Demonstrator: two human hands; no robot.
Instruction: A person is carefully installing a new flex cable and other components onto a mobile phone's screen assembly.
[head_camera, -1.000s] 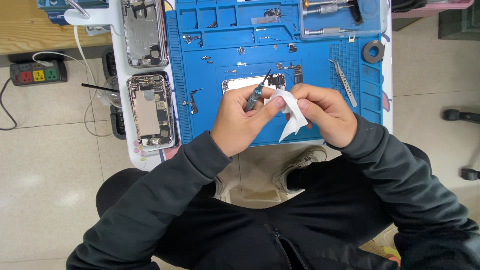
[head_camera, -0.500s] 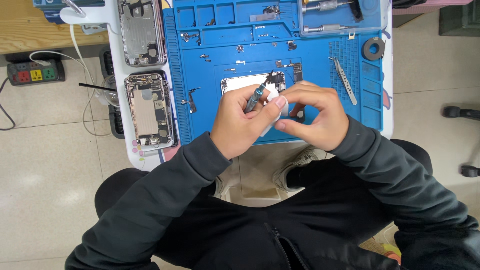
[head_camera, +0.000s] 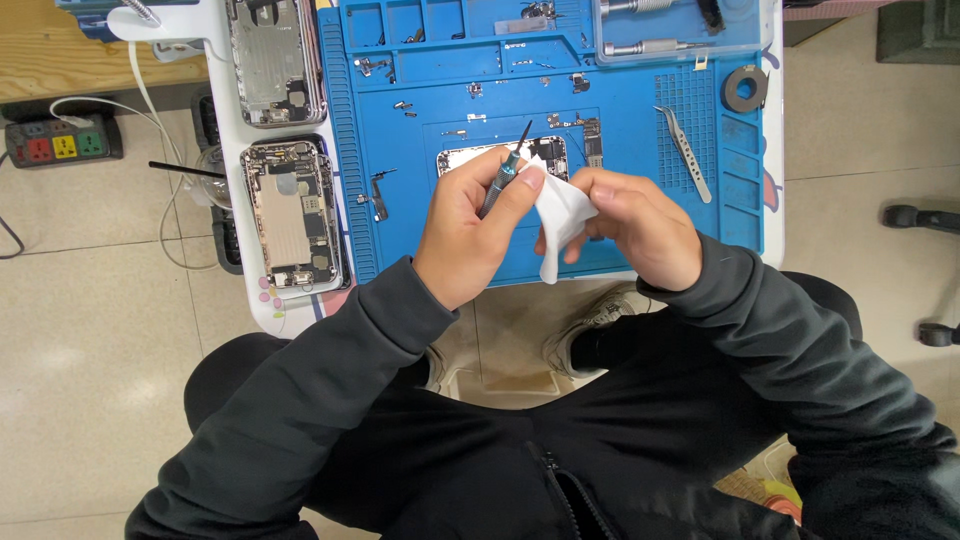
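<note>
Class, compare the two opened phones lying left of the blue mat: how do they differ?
The upper opened phone is cut off by the frame's top edge and looks mostly bare silver inside; the lower opened phone shows whole, with a pale central plate and more parts. Both lie flat, insides up, beside the blue mat.

No packages, signs or lit screens in view. Small round coloured stickers sit on the white table edge, lower left.

The work mat at upper centre is bright blue. The wipe is white, the tweezers silver, the sleeves dark charcoal. The power strip (far left) is grey with red, yellow and green sockets.
</note>
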